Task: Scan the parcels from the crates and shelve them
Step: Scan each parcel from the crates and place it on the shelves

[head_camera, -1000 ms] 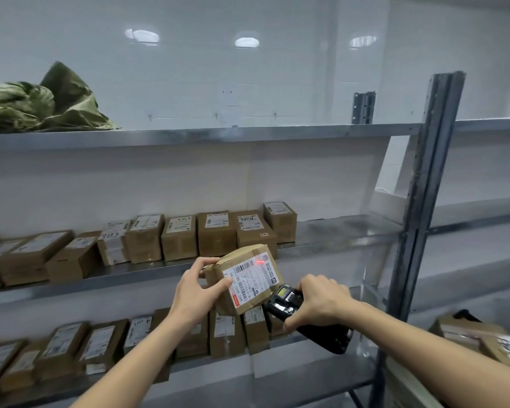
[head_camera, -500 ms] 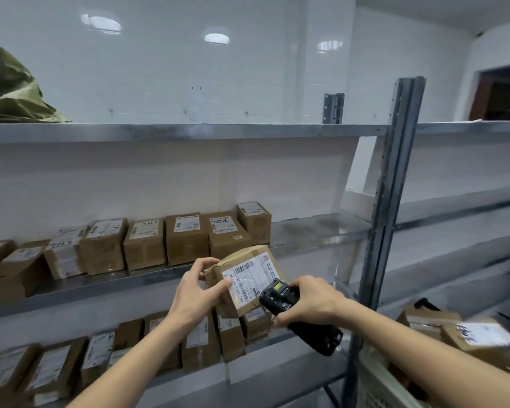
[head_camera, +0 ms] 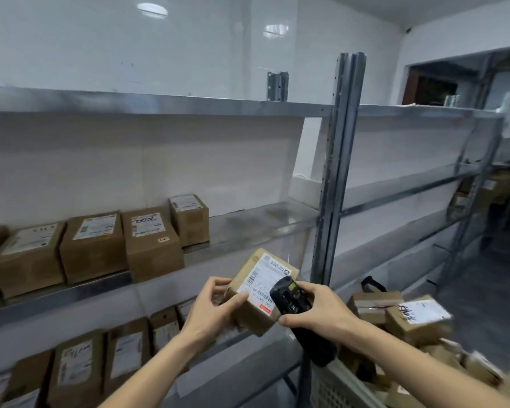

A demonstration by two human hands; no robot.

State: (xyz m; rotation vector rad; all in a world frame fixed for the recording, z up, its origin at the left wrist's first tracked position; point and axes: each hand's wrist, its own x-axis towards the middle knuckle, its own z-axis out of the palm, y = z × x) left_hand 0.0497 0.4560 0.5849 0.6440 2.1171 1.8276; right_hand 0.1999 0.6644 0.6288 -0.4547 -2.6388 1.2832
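While gripped by left hand (head_camera: 209, 310): parcel (head_camera: 256, 293) (tilted) beside bare shelf (head_camera: 265, 223) edge.

Label text on held parcel (head_camera: 258, 293) too small to read; scanner (head_camera: 299, 313) covers its lower right part. Crate (head_camera: 340, 387) cut off at bottom edge, its parcels (head_camera: 418, 316) blurred. Lower-shelf boxes (head_camera: 74, 369) blurred, partly behind left forearm. Far right racks too dim to tell contents.

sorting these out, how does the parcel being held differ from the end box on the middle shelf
The held parcel is tilted in the air, gripped by the left hand; the end box sits flat on the middle shelf. The scanner overlaps the held parcel's label; the end box's label is uncovered. Both are brown cardboard with white labels.
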